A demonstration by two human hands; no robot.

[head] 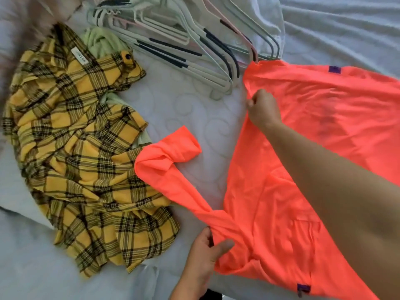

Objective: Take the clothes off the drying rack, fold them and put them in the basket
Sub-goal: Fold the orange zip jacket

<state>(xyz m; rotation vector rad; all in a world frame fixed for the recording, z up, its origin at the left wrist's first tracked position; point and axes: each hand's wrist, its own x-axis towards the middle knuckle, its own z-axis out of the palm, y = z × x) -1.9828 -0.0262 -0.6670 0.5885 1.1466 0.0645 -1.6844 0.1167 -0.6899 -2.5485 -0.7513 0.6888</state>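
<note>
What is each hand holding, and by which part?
Both hold the orange shirt: the left hand pinches it at the sleeve's base, the right hand grips its far edge.

Just the one view to work with: my head cam, up above the mattress [194, 109] and tilted steeply down and forward. It sits close. The left hand [203, 254] pokes in at the bottom edge, the right hand [263, 111] reaches in from the lower right over the orange top [324, 105]. Wide lens, so the hangers [184, 44] land along the top edge.
</note>
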